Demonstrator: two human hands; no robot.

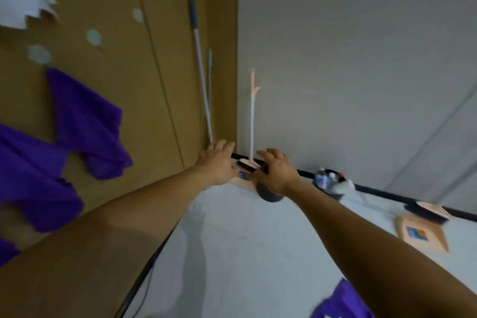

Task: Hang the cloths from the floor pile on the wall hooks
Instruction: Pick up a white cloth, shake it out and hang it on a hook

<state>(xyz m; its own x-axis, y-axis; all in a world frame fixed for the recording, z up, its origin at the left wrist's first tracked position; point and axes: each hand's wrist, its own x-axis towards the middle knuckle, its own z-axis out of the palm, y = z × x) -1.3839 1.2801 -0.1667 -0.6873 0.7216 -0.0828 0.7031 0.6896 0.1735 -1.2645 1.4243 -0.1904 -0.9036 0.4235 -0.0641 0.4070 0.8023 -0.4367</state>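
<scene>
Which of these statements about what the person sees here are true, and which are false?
1. The left hand and right hand hold nothing. True.
2. The hung purple cloths drape against the brown wall. True.
3. The floor has no cloth on it. False: a purple floor cloth lies at the bottom right.
4. The long pole lies flat on the ground. False: it stands leaning in the corner.
5. Some round hooks are bare. True.
</scene>
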